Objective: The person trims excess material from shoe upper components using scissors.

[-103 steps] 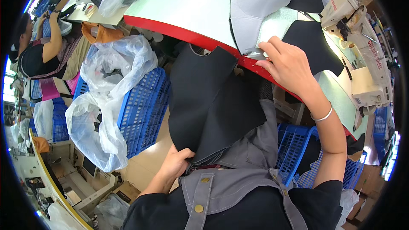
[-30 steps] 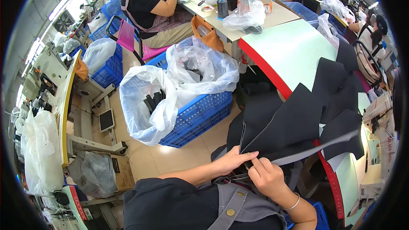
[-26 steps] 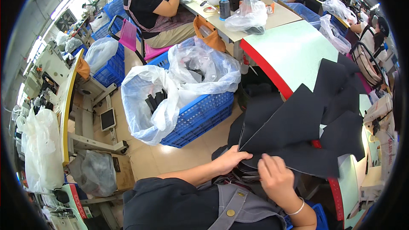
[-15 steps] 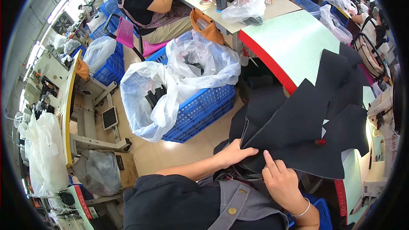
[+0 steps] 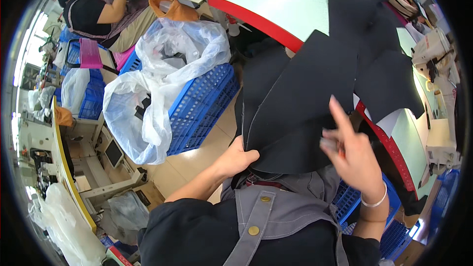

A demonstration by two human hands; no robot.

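Partly hidden under the black fabric pieces (image 5: 305, 98), the left hand (image 5: 237, 157) pinches their lower edge. Blurred, the right hand (image 5: 352, 155) hovers spread, holding nothing.

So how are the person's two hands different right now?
The left hand grips the edge of the black fabric pieces with curled fingers; the right hand is lifted above them, index finger pointing up. The right hand looks blurred, the left hand sharp. The right wrist wears a bracelet; the left wrist is bare.
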